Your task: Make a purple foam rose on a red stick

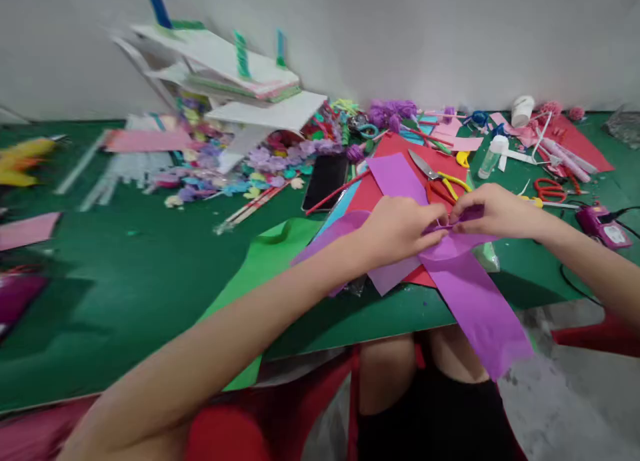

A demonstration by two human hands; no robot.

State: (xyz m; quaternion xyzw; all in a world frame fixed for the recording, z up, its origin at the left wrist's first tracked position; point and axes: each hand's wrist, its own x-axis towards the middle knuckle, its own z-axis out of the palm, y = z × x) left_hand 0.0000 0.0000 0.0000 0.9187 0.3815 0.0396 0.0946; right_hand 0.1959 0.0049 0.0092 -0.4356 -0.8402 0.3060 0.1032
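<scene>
My left hand (pixel 405 231) and my right hand (pixel 480 213) meet over a strip of purple crepe paper (pixel 480 294), each with its fingers pinched on it. Gathered folds of the paper lie between the fingertips, while one long end hangs over the table's front edge. Beneath and behind are red sheets (pixel 395 145) and a further purple strip (pixel 395 174). Just beyond my hands lie scissors (pixel 423 164) and pliers with yellow and red handles (pixel 453 184). Green crepe paper (pixel 255 268) spreads under my left forearm.
Paper flowers (pixel 270 161) pile up at the back, below a white stand (pixel 270 114). A dark phone (pixel 326 181) lies beside them. To the right are a small clear bottle (pixel 493 156), red-handled scissors (pixel 550 189) and a purple device with a cable (pixel 605 226).
</scene>
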